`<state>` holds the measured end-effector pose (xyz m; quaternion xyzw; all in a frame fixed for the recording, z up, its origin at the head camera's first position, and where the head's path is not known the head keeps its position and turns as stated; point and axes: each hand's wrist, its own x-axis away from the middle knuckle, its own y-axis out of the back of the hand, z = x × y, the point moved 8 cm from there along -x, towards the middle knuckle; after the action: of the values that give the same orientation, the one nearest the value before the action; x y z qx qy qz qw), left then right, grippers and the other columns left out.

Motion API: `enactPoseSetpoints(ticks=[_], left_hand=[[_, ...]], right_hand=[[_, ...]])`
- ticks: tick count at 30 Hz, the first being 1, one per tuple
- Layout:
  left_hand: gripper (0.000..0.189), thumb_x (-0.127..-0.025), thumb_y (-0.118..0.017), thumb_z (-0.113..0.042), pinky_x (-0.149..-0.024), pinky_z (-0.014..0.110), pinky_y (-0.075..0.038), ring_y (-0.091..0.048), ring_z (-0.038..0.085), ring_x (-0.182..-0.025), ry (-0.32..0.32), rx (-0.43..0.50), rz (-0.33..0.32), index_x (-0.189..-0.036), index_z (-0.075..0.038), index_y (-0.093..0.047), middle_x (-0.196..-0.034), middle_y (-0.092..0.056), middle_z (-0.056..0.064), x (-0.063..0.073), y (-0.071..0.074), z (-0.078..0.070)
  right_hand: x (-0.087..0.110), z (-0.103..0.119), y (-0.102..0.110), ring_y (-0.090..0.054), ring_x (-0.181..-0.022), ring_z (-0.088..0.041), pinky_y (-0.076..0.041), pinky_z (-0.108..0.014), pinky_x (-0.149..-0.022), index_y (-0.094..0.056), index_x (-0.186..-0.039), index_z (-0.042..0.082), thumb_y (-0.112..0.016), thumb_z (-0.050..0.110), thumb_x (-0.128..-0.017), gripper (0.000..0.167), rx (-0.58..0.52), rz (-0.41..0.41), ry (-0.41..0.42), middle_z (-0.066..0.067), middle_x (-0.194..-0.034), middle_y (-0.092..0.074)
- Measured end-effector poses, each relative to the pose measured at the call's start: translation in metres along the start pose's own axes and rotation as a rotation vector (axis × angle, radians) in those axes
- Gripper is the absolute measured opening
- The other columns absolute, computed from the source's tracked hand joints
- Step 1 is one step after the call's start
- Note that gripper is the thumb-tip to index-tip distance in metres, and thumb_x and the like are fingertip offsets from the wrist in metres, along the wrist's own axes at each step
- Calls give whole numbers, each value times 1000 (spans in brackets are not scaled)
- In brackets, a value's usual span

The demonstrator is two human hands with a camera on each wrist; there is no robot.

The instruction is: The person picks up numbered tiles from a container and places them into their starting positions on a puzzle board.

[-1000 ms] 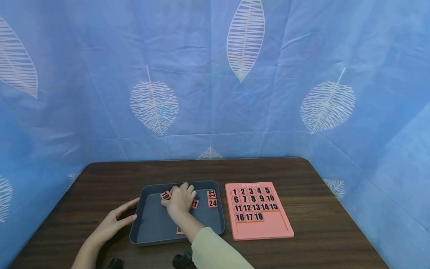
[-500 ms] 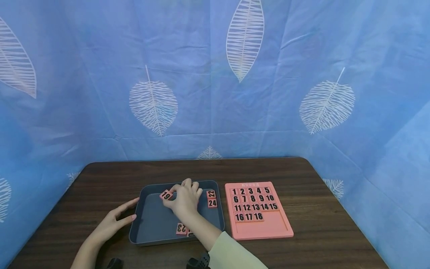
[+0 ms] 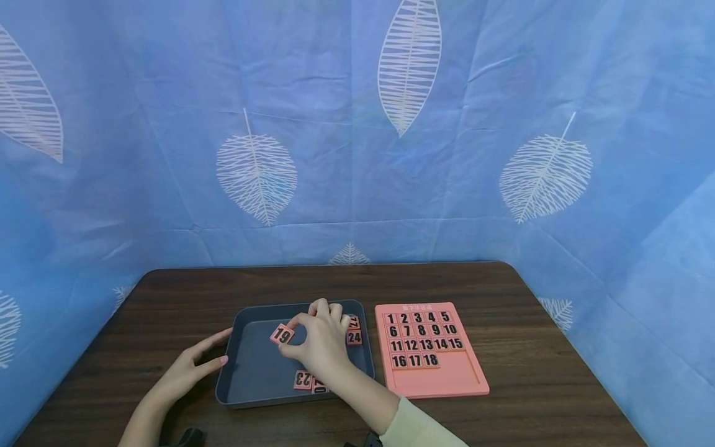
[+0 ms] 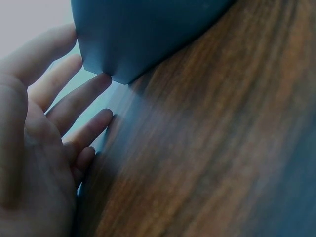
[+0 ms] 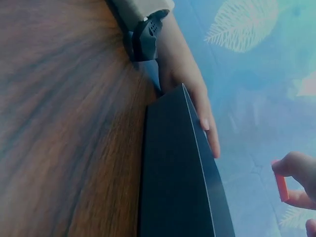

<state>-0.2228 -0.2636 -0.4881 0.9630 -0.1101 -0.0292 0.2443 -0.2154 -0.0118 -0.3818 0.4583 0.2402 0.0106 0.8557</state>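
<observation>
Between thumb and index finger, my right hand pinches a pink square number tile marked 19, over the dark grey tray. In the right wrist view this tile shows edge-on, raised above the tray wall. My left hand is at the tray's left side, thumb and fingers spread apart; in the left wrist view its fingertips meet the outer wall. Inside the tray, tile 23 lies upside down by the front wall beside another tile, and tile 24 lies at the right behind a partly covered one.
Right of the tray lies a pink number board; tiles 1 to 18 fill its upper rows in order, with bare pink surface after 18. The brown wooden table ends at a blue leaf-print curtain.
My right hand has lifted tile 19 from the tray's back left and drawn it slightly right and toward me. The forearm has shifted right, uncovering the front tiles. My left hand stays put.
</observation>
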Motion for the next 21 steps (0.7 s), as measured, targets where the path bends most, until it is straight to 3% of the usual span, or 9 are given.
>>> enactPoseSetpoints(ticks=[8,13,21], left_hand=[[59,-96,-60,-29,-93,77,-16,-19,49,-136,-6,15,8,-148,-12,-38,-150,-30,21,0,-1,0],[58,-96,-60,-28,-93,77,-17,-20,49,-136,-12,4,6,-148,-13,-39,-150,-31,21,0,-1,-1],[58,-96,-60,-27,-93,76,-18,-20,49,-136,-2,18,8,-148,-13,-38,-150,-31,21,0,-1,0]], right_hand=[[14,-10,22,-26,-89,-19,-17,-39,-70,-72,-89,32,-82,46,-72,24,-21,7,72,7,-94,-33],[24,-25,31,-25,-91,-19,-17,-40,-71,-72,-90,33,-82,45,-71,25,-25,39,72,8,-95,-31],[41,-53,49,-26,-88,-19,-16,-41,-71,-72,-87,32,-86,40,-67,25,-32,26,109,9,-96,-32]])
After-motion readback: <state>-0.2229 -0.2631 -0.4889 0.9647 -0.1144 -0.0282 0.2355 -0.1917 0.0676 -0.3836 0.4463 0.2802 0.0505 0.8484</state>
